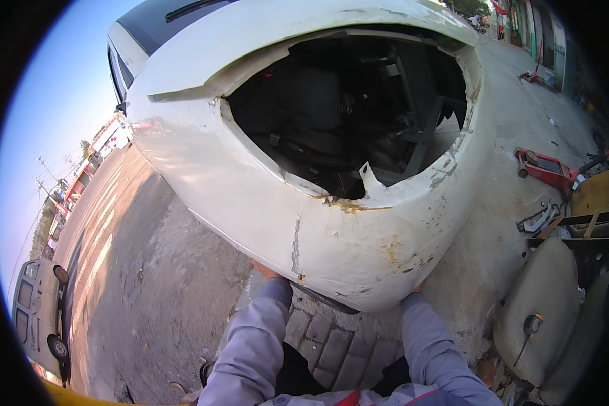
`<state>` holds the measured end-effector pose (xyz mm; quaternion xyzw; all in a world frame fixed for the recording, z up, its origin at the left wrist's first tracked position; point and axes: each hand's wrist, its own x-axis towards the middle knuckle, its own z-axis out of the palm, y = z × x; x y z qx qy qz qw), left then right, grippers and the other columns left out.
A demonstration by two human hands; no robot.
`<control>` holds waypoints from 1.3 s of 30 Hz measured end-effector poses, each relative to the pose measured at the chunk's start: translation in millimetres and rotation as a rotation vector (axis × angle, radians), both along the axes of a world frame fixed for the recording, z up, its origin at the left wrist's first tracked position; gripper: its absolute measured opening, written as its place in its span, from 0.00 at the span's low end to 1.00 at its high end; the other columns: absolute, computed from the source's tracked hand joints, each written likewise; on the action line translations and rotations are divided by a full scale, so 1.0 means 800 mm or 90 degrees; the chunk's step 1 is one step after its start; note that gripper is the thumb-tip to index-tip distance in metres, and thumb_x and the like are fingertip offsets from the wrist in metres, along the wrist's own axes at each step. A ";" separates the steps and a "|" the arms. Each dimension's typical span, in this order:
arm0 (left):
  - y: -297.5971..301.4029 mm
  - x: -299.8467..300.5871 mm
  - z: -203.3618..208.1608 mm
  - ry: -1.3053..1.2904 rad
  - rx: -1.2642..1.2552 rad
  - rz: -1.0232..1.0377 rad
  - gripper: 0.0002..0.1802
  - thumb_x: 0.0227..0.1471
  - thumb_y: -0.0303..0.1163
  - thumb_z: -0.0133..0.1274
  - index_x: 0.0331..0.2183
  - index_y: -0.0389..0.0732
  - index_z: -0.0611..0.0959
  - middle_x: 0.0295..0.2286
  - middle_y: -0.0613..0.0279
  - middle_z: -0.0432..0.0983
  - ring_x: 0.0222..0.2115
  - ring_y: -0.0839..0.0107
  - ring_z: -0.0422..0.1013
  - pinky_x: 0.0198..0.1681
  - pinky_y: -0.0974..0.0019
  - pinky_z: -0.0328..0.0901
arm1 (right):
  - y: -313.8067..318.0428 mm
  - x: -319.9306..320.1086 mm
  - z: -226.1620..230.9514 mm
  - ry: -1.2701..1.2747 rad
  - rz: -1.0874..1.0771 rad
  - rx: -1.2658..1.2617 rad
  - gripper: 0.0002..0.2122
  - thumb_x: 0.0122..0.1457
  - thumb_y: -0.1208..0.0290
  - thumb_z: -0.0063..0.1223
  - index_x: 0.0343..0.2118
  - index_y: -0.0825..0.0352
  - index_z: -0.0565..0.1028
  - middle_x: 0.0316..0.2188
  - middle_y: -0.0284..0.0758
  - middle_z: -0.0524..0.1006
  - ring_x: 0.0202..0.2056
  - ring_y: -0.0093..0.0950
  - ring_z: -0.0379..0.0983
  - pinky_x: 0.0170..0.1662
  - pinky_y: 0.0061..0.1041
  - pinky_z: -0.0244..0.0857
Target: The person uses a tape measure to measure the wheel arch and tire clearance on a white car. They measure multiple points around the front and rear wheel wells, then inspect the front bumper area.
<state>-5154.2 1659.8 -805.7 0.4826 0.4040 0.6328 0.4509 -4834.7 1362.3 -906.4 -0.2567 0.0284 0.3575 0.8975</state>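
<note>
The rounded end of a white car [331, 250] fills the middle in front of me. Its bumper has chipped paint, rust-coloured stains and a grey crack running down it. Above that gapes a big ragged opening [318, 101], dark inside, with a bent white tab [370, 179] rising from its lower rim. My left hand [267, 271] is at the bumper's lower left edge, its fingers mostly hidden by the panel. On the lower right side, only a sliver of my right hand [419, 288] shows beside the bumper; its fingers are out of sight.
Paving bricks [336, 348] lie below the bumper. To the right are a red floor jack [547, 169], a beige seat-like cushion [538, 298] with a yellow-and-black round-headed tool [531, 326] on it, and scattered parts. A van [39, 312] stands on the road at far left.
</note>
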 end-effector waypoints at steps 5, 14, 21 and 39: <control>0.003 0.001 -0.005 0.004 0.000 0.008 0.33 0.63 0.45 0.50 0.63 0.39 0.68 0.60 0.50 0.65 0.59 0.57 0.63 0.61 0.53 0.61 | -0.002 -0.002 0.010 0.013 0.010 0.003 0.35 0.65 0.39 0.35 0.66 0.63 0.64 0.62 0.39 0.69 0.61 0.43 0.66 0.64 0.45 0.62; 0.027 -0.006 -0.025 -0.013 -0.016 0.009 0.33 0.63 0.45 0.50 0.63 0.39 0.68 0.60 0.50 0.64 0.60 0.57 0.62 0.62 0.53 0.60 | 0.002 -0.003 0.008 0.026 0.011 0.019 0.37 0.65 0.38 0.34 0.67 0.64 0.63 0.64 0.40 0.67 0.62 0.44 0.65 0.65 0.46 0.61; 0.013 -0.005 -0.022 0.104 0.075 0.006 0.31 0.62 0.46 0.50 0.61 0.40 0.71 0.60 0.49 0.63 0.62 0.54 0.58 0.65 0.53 0.54 | 0.002 -0.004 0.013 0.034 0.011 0.023 0.37 0.65 0.38 0.34 0.67 0.64 0.61 0.65 0.41 0.66 0.63 0.45 0.64 0.65 0.47 0.60; -0.057 0.032 0.064 0.184 -0.020 0.090 0.41 0.62 0.47 0.50 0.67 0.37 0.57 0.68 0.44 0.47 0.69 0.50 0.42 0.71 0.53 0.41 | -0.042 0.021 0.024 0.208 -0.095 -0.038 0.40 0.65 0.36 0.32 0.69 0.66 0.59 0.67 0.43 0.62 0.65 0.47 0.61 0.66 0.49 0.58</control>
